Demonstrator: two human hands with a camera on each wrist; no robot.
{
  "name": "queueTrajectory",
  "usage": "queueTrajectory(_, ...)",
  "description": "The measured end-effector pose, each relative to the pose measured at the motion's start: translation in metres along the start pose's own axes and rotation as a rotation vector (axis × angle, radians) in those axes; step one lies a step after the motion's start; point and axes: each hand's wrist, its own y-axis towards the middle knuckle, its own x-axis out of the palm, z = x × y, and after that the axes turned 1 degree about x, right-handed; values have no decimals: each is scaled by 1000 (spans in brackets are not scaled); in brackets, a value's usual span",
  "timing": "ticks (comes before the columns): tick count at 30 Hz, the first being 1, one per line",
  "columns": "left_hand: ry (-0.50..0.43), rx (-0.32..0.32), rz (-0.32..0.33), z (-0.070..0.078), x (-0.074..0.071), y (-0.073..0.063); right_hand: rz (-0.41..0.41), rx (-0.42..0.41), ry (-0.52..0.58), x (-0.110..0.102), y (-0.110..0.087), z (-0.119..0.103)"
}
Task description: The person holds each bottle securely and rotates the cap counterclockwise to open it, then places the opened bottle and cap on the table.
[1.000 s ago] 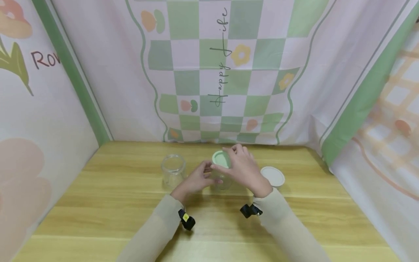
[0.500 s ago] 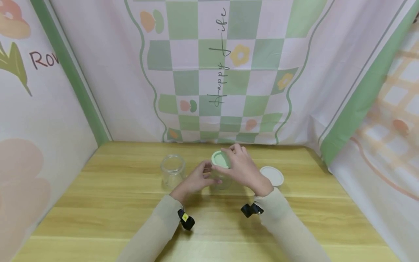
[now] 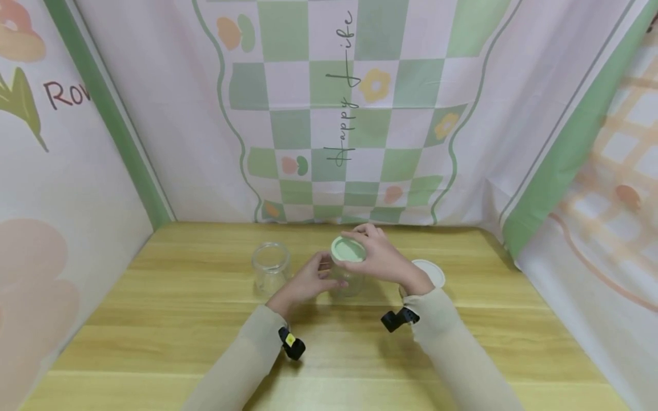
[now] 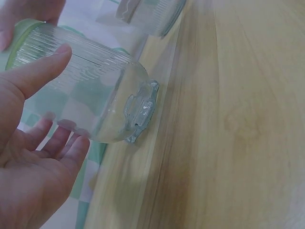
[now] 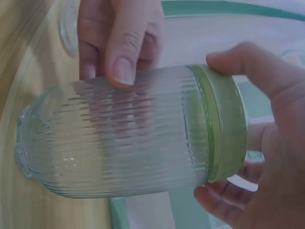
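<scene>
A ribbed clear glass jar (image 5: 119, 143) with small knobbly feet stands on the table, topped by a green lid (image 3: 348, 249). My left hand (image 3: 308, 279) holds the jar's side, thumb on one side and fingers on the other, as the left wrist view shows. Around the lid's rim lie the thumb and fingers of my right hand (image 3: 382, 257), gripping it from the right. The lid sits over the jar's mouth; whether it is fully seated I cannot tell. Nothing shows inside the jar.
Left of my left hand stands an open glass jar (image 3: 271, 268) without a lid. A white round lid (image 3: 432, 273) sits partly behind my right wrist, apparently on another glass jar (image 4: 155, 14). A patterned curtain (image 3: 293, 125) hangs along the wooden table's (image 3: 339, 359) back edge.
My right hand has turned a little on the green lid, its wrist shifting right and now covering part of the white lid. My left hand and the jar stay in place.
</scene>
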Motion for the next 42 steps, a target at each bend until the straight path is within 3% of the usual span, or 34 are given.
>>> queueTrajectory(13,-7,-1,-4,0,0,-1,-250,-89,150,-17,11,14)
queueTrajectory(20,-1,-4,0,-3,0,0,-286,-74,188,-21,12,12)
queueTrajectory(30,-3,-6,5,-5,0,0,-255,-26,172,-21,5,5)
queueTrajectory(36,-12,-16,1,-4,-1,-1,-128,55,98,-14,1,-6)
queueTrajectory(42,-19,-27,8,-3,0,-2,33,148,-102,-4,-4,-21)
